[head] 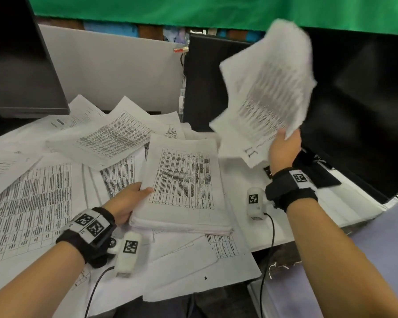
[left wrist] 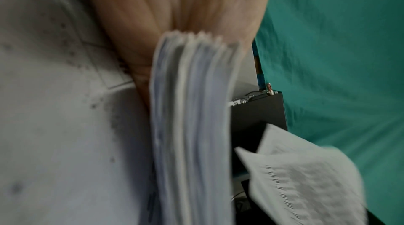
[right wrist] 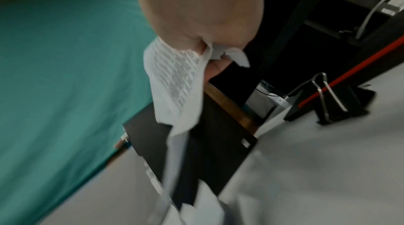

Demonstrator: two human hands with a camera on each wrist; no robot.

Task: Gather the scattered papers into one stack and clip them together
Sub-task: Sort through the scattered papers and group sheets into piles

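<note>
Printed sheets (head: 32, 191) lie scattered over the desk. My left hand (head: 126, 200) grips the near left edge of a thick stack of papers (head: 182, 187) at the middle, thumb on top; the left wrist view shows the stack (left wrist: 192, 125) edge-on against my palm. My right hand (head: 285, 148) holds a small bundle of sheets (head: 267, 88) raised in the air at the right, blurred. In the right wrist view the bundle (right wrist: 174, 81) is crumpled in my fingers. A black binder clip (right wrist: 334, 102) stands on the white surface to the right; in the head view it is mostly hidden behind my right wrist.
A dark monitor (head: 21, 60) stands at the back left and another (head: 365, 106) at the right. A grey partition (head: 115, 72) and green cloth (head: 216, 10) run behind. The desk's near edge (head: 285, 244) is on the right. Cables (head: 271, 237) trail from both wrist cameras.
</note>
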